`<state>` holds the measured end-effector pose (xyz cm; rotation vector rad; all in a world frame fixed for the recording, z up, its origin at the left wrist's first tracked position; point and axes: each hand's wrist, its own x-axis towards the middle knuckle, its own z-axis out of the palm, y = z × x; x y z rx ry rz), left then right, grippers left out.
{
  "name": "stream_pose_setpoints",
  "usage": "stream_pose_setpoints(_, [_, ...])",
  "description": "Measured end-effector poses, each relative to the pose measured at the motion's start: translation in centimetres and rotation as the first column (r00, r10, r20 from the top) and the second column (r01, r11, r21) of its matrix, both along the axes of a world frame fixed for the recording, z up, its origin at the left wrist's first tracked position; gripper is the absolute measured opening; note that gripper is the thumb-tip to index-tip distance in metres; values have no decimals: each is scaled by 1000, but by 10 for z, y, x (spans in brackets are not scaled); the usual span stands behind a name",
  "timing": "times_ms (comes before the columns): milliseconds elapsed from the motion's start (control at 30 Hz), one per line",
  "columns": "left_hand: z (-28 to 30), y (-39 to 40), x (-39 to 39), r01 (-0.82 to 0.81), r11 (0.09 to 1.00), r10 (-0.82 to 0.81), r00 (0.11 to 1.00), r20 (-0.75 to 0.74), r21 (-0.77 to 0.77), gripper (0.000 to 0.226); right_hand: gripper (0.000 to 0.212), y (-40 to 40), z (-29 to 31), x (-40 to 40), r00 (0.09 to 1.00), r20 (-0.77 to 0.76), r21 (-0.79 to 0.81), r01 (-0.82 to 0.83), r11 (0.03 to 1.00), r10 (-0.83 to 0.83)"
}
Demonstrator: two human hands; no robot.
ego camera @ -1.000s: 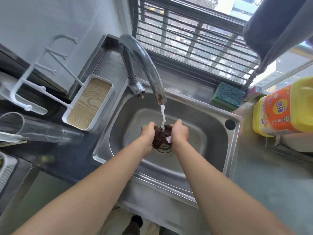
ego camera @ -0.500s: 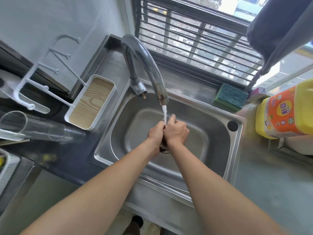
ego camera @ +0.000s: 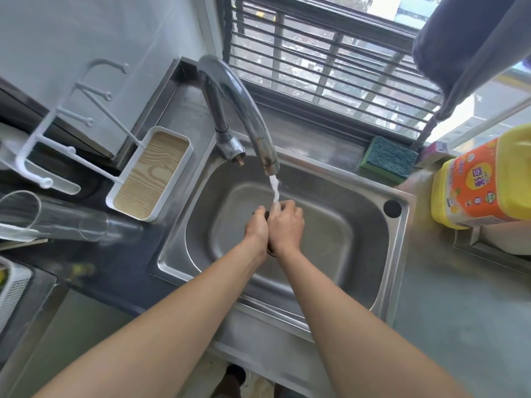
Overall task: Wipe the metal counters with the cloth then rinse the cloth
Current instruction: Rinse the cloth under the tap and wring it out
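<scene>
Over the steel sink (ego camera: 382, 271), my left hand (ego camera: 256, 227) and my right hand (ego camera: 287, 225) are pressed together, squeezing the dark brown cloth (ego camera: 266, 215). Only a thin dark sliver of the cloth shows between my fingers and below my wrists. Water runs from the curved tap (ego camera: 244, 110) onto my right hand's fingers. The metal counter (ego camera: 459, 326) spreads to the right of the sink.
A green sponge (ego camera: 388, 159) lies on the ledge behind the sink. A yellow and orange detergent jug (ego camera: 482, 182) stands at the right. A white tray with a wood-grain base (ego camera: 149, 173), a white rack and clear glasses (ego camera: 51, 216) sit to the left.
My hands have closed together around the cloth, which was bunched in plain sight a second ago. They have shifted slightly up under the water stream.
</scene>
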<state>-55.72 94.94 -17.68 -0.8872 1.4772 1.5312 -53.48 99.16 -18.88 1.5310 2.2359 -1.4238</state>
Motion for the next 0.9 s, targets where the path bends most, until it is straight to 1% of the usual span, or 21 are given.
stream_pose_setpoints(100, [2, 8, 5, -3, 992, -1, 999, 34, 125, 39, 38, 14, 6, 3, 999, -2, 113, 48, 992, -48])
stream_pose_setpoints(167, [6, 10, 6, 37, 987, -44, 998, 37, 158, 34, 43, 22, 18, 1, 991, 30, 104, 129, 986, -133])
stream_pose_setpoints(200, [7, 8, 6, 57, 983, -65, 997, 36, 175, 32, 47, 26, 18, 1, 981, 57, 52, 181, 982, -184])
stream_pose_setpoints(267, [8, 0, 3, 119, 977, -124, 992, 21, 175, 31, 53, 32, 17, -1, 962, 113, -117, 261, 958, -248])
stream_pose_setpoints(300, [9, -6, 2, 148, 974, -153, 988, 16, 171, 30, 56, 33, 18, -1, 951, 131, -211, 303, 929, -280])
stream_pose_setpoints(333, [8, -11, -1, 151, 979, -155, 988, 14, 136, 29, 58, 34, 14, -1, 933, 154, -310, 359, 880, -326])
stream_pose_setpoints(367, [8, -15, -4, 145, 987, -146, 989, 17, 70, 28, 55, 34, 7, 0, 910, 158, -390, 415, 822, -384])
stream_pose_setpoints(400, [4, -18, -8, 138, 990, -137, 990, 22, -20, 27, 51, 34, 1, 1, 888, 168, -433, 457, 777, -429])
stream_pose_setpoints(433, [4, -20, -10, 123, 988, -120, 992, 30, -90, 27, 47, 32, -6, 2, 878, 166, -451, 472, 757, -449])
stream_pose_setpoints(467, [2, -20, -11, 109, 989, -105, 994, 40, -105, 28, 43, 27, -8, 2, 889, 138, -470, 447, 761, -436])
stream_pose_setpoints(500, [1, -18, -10, 98, 992, -93, 994, 57, -83, 29, 42, 19, -4, 0, 922, 99, -469, 375, 800, -374])
stream_pose_setpoints(533, [-1, -15, -8, 92, 995, -89, 994, 60, -50, 31, 43, 10, -1, -1, 962, 59, -433, 265, 861, -267])
stream_pose_setpoints(567, [-3, -11, -6, 83, 997, -82, 995, 59, -9, 34, 46, 2, 3, 0, 989, 42, -340, 145, 929, -139])
stream_pose_setpoints(600, [-1, -6, -3, 68, 997, -70, 996, 51, 46, 37, 46, -4, 1, 3, 997, 51, -211, 60, 976, -50])
stream_pose_setpoints(633, [0, -2, -1, 63, 994, -67, 997, 48, 87, 41, 44, -5, 2, 6, 999, 43, -98, 25, 995, -21])
stream_pose_setpoints(667, [-1, 1, 1, 51, 991, -58, 997, 56, 123, 45, 43, -5, 2, 9, 999, 34, -8, 35, 999, -35])
stream_pose_setpoints(733, [-2, 4, 5, 26, 986, -40, 996, 79, 167, 51, 42, 2, 5, 12, 997, 23, 98, 68, 993, -70])
stream_pose_setpoints(833, [2, 8, 8, -5, 978, -13, 997, 82, 210, 50, 39, 9, 9, 8, 998, 8, 148, 64, 987, -66])
stream_pose_setpoints(900, [1, 9, 7, -23, 977, 9, 998, 68, 211, 51, 41, 11, 16, 6, 996, 8, 163, 83, 983, -86])
